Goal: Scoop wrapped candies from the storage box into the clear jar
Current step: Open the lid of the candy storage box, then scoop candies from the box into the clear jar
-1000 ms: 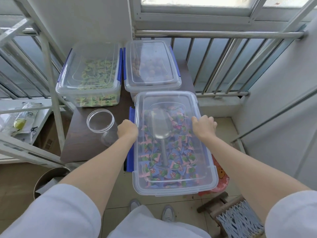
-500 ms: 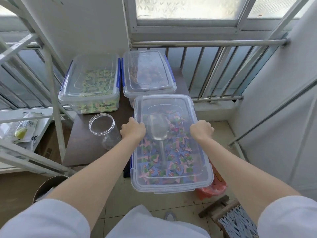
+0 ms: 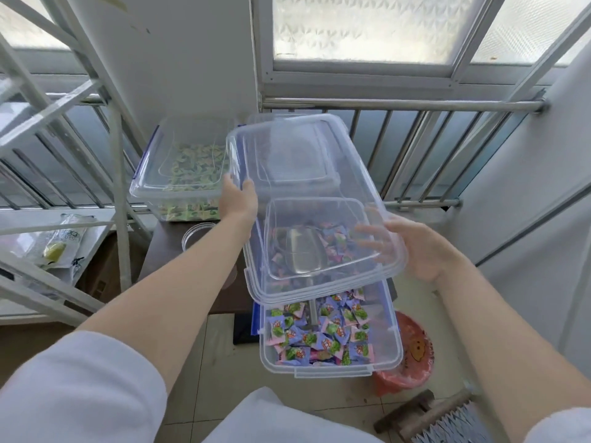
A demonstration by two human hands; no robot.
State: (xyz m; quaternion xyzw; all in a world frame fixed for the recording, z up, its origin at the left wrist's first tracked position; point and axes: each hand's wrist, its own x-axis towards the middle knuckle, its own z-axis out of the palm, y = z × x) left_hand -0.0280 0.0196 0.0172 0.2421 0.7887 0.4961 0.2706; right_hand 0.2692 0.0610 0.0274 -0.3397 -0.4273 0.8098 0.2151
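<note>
Two hands hold the lid (image 3: 307, 199) above the box (image 3: 332, 350): left hand (image 3: 238, 199) pinching its far-left edge, right hand (image 3: 412, 247) under its right rim. Light, slick and bendy, I judge. Scoop (image 3: 302, 251) lies among the candies (image 3: 319, 337); jar (image 3: 195, 235) stands left of the box.

Dark table (image 3: 166, 254), three candy boxes (image 3: 329, 356), clear jar (image 3: 195, 233) on it

Both hands (image 3: 238, 199) (image 3: 415, 251) hold the clear lid (image 3: 307, 187) above the candy-filled storage box (image 3: 332, 362)
</note>
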